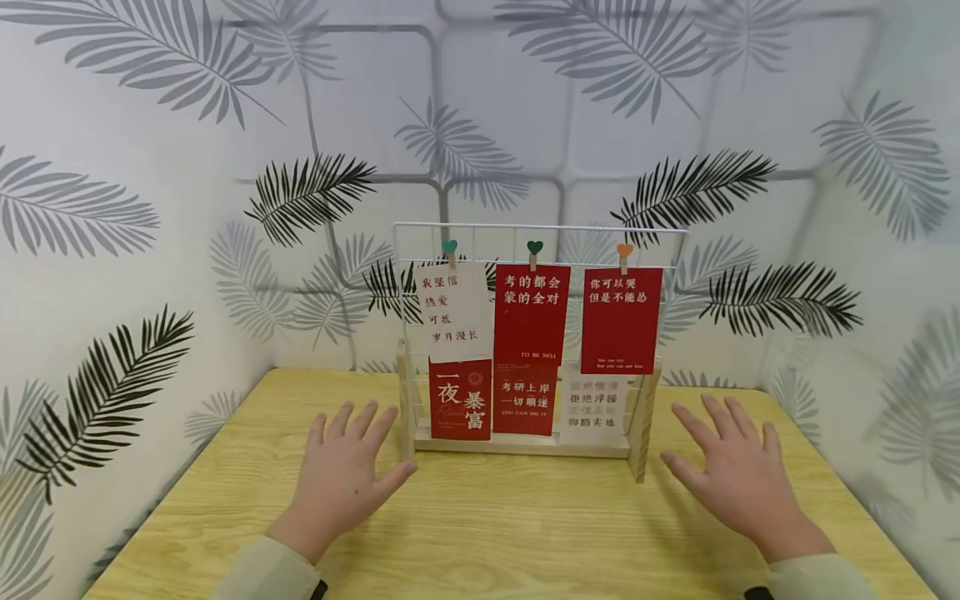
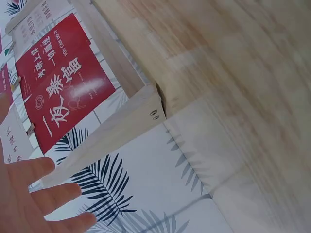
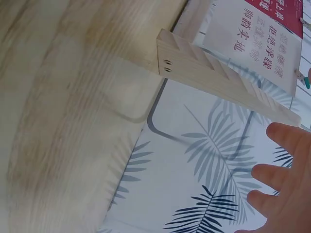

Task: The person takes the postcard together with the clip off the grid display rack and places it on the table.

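Note:
A white wire grid rack (image 1: 540, 227) with a wooden base (image 1: 525, 447) stands upright on the table. Heart-topped clothespins hold a white card (image 1: 457, 312), a red card (image 1: 531, 321) and another red card (image 1: 621, 325) along its upper part. Below them sit two red cards, the left one (image 1: 461, 404) partly covered at its top, and a white card (image 1: 592, 404). My left hand (image 1: 345, 475) is spread with straight fingers left of the rack, apart from it. To the right, my right hand (image 1: 738, 475) is spread likewise, holding nothing.
The wood-grain table (image 1: 517, 525) extends in front of the rack and to both sides. Behind and beside it rise walls with a leaf pattern (image 1: 315, 196). The rack's wooden side posts (image 3: 214, 68) stand close to the hands.

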`<state>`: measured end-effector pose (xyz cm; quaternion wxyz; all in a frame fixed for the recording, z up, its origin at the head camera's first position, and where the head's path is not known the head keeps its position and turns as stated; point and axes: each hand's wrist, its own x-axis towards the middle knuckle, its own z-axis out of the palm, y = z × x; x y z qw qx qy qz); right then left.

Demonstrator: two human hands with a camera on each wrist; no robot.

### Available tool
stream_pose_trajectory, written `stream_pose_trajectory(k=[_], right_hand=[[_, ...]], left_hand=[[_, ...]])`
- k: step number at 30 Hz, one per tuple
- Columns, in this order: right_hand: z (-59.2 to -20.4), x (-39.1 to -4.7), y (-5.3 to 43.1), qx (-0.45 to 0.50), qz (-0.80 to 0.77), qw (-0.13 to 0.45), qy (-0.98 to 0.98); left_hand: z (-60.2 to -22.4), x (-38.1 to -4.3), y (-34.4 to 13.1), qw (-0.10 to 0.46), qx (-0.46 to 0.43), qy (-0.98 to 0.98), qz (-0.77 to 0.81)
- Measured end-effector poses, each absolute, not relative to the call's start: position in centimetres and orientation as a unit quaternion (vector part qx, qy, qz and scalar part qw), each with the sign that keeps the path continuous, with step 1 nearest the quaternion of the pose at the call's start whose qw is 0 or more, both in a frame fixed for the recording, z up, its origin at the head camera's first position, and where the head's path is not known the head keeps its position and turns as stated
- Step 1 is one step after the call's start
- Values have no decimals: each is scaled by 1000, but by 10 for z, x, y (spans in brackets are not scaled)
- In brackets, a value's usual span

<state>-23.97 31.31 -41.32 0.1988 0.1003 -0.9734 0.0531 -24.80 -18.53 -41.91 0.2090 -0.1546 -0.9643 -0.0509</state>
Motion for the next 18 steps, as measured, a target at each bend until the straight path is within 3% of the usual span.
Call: stream_pose_trajectory(k=[10,18], right_hand=[[-401,-241,319,115,73,257,-957],[-383,-244,317,131,123,288,-940]], left_hand=[[-416,-247,-174,279,-208,-933,-91],[-403,-245,-151,264,-232,-920,-171]])
